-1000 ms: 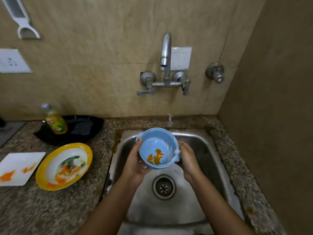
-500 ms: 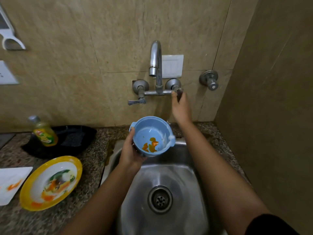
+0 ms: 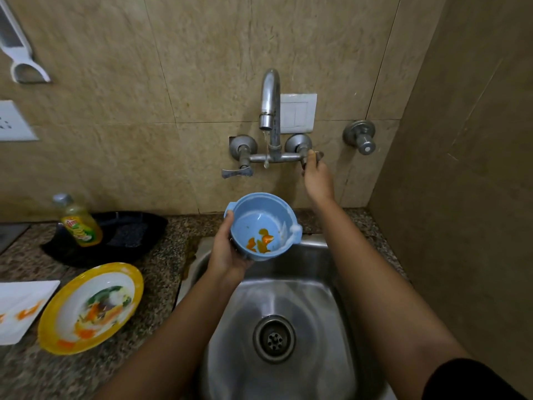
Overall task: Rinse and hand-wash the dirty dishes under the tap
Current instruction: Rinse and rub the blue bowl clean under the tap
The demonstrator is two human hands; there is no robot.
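Note:
My left hand grips a light blue bowl by its side and holds it tilted above the back of the steel sink. Orange food smears and some white foam sit inside the bowl. My right hand reaches up to the wall and holds the tap's right handle. From the curved tap spout a thin trickle of water falls, directly above the bowl.
On the granite counter to the left lie a dirty yellow-rimmed plate, a white square plate, a black dish and a dish soap bottle. A separate wall valve sits right of the tap. A tiled wall closes the right side.
My right hand left the bowl and rose to the tap's right handle. Water has started to trickle from the spout. My left hand lifted the bowl toward the tap.

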